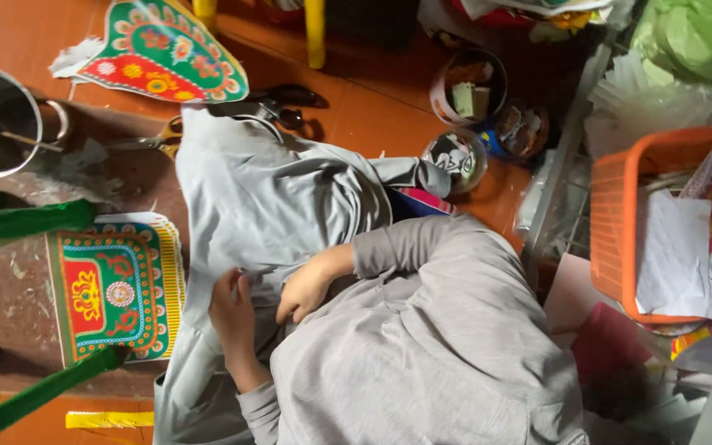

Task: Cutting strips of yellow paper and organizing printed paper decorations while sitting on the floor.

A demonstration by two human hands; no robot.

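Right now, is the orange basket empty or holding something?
Holding something: white paper sheets lie inside the orange basket.

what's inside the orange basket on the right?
The orange basket holds white paper sheets lying on top; some thin pale sticks poke out near its far end. Anything beneath the paper is covered. Neither hand is near it.

- A grey cloth (265,198) is spread, creased, over the orange floor (372,115).
- Its near part is gripped by both hands.
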